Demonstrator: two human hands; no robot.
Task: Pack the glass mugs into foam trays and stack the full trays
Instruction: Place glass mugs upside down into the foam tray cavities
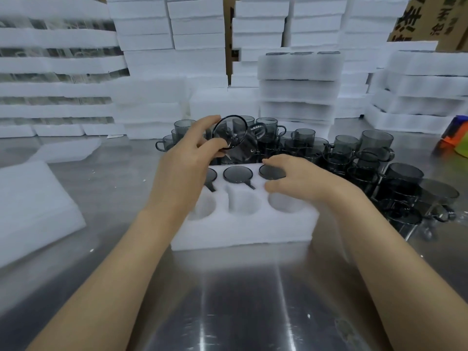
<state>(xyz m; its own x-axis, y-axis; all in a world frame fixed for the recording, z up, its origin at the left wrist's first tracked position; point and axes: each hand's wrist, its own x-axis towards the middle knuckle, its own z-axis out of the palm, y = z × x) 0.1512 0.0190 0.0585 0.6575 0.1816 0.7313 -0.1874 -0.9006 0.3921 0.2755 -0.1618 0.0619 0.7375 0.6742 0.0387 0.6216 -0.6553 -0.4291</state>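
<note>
Steel table (228, 300): L hand (186, 160) w/ mug (233, 138)

The three near holes of the foam tray (243, 231) lie open from above. Loose mugs (364, 158) crowd its far and right sides, so I have no low way in there. Bare table (228, 300) spreads in front of me and left, up to a foam slab (33, 211). Stacked trays (298, 92) wall off the back.

Shiny steel tabletop (240, 300), streaked light glare; brown printed cardboard cartons (430, 19) rear right; orange-green item (455, 140) right edge
</note>
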